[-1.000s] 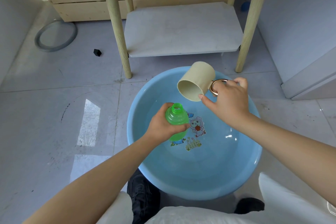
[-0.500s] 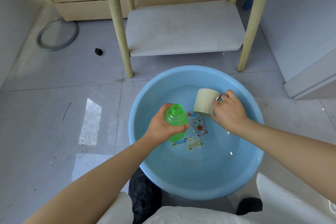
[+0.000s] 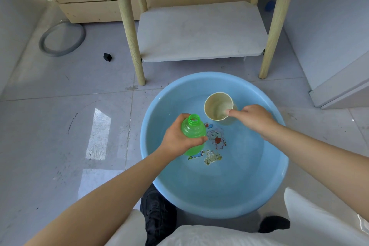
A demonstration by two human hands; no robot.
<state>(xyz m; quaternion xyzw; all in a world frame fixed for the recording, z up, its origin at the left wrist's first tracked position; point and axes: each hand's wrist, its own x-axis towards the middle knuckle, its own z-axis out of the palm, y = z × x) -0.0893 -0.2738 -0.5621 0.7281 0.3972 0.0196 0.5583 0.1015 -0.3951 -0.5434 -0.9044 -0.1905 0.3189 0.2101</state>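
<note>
A round blue basin point(image 3: 265, 191) holding shallow water sits on the tiled floor in front of me. My left hand point(image 3: 176, 140) grips a green plastic bottle point(image 3: 193, 128), uncapped and upright, over the basin's left side. My right hand point(image 3: 254, 119) holds a cream cup point(image 3: 216, 108) by its handle side, thumb lying over the rim. The cup is mouth-up in the basin's far part, with water inside it. Its handle is hidden under my hand.
A wooden-legged table point(image 3: 129, 32) with a white lower shelf point(image 3: 201, 32) stands just beyond the basin. A grey ring point(image 3: 43, 45) and a small black cube point(image 3: 107, 57) lie on the floor at the left. A white cabinet edge point(image 3: 339, 90) is at the right. My knees and black shoes point(image 3: 157, 209) are below.
My right hand lowered the cup from above the bottle into the basin, then turned it mouth-up with water in it. The left hand and bottle stayed still.
</note>
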